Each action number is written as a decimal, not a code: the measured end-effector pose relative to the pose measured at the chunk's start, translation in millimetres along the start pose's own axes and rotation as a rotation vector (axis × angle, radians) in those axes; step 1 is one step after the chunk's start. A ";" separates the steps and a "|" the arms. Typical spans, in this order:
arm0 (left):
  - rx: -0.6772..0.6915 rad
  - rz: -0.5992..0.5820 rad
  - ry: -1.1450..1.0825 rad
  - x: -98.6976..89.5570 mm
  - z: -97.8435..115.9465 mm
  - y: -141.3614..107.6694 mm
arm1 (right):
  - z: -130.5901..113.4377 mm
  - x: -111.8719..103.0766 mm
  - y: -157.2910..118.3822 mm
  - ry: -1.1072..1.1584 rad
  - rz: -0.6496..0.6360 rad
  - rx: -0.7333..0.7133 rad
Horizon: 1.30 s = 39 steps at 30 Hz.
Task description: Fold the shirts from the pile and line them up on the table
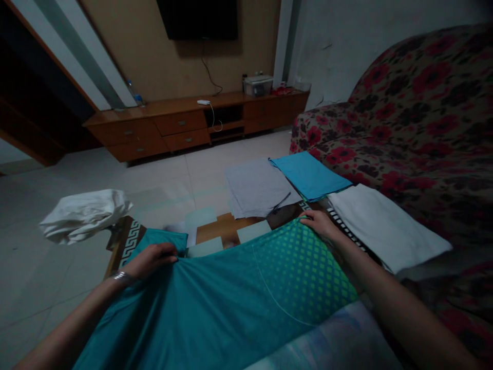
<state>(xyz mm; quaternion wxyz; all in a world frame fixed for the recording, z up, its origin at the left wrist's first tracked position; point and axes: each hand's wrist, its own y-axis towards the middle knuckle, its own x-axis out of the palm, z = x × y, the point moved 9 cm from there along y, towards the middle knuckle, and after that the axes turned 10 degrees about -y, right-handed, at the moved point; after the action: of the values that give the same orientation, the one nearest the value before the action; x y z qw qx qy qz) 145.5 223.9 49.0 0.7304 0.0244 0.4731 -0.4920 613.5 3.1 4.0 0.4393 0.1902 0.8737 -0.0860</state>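
Observation:
A teal garment [200, 313] with a green dotted panel lies spread over a low table in front of me. My left hand [152, 259], with a metal bracelet on its wrist, pinches the garment's far edge. My right hand [318, 223] grips the same edge at the far end of the green panel. Beyond it lie a folded grey cloth [256, 187], a folded blue cloth [310, 176] and a folded white cloth [385, 226]. A crumpled white cloth [82, 216] sits left of my left hand. A pale printed cloth [323, 339] lies nearest me.
The wooden table top [227, 228] shows past the garment, with pale squares on it. A floral sofa [416, 118] runs along the right. Across the tiled floor [115, 174] stands a low wooden cabinet [181, 128] holding a plastic box [258, 86], under a wall-mounted television [198, 18].

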 end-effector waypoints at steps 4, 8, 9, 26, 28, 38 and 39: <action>-0.043 0.029 0.046 0.7 -15.7 10.7 | 9.5 6.9 9.4 -0.046 0.019 0.028; -0.101 0.010 0.071 9.9 -34.3 17.6 | 12.7 11.4 15.7 -0.121 0.034 0.050; -0.110 0.009 0.084 12.1 -37.5 19.0 | 12.6 12.9 16.6 -0.146 0.029 0.062; 0.136 0.614 0.507 66.4 39.0 -47.7 | -21.5 0.9 -76.4 -0.607 0.334 0.139; 0.183 0.604 0.484 96.2 46.0 -66.5 | -32.0 18.5 -103.5 -0.587 0.305 -0.028; 0.087 0.418 0.456 158.3 50.4 -98.0 | 12.2 32.9 -136.8 -0.529 0.073 -0.102; 0.083 0.405 0.439 160.3 53.1 -99.1 | 21.6 29.4 -140.1 -0.516 0.075 -0.089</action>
<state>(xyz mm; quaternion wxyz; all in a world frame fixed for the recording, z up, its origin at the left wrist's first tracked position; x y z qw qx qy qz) 118.3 34.7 6.3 0.6924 0.2537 0.5847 -0.3383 556.4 -124.2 -34.9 0.6584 0.1746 0.7281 -0.0769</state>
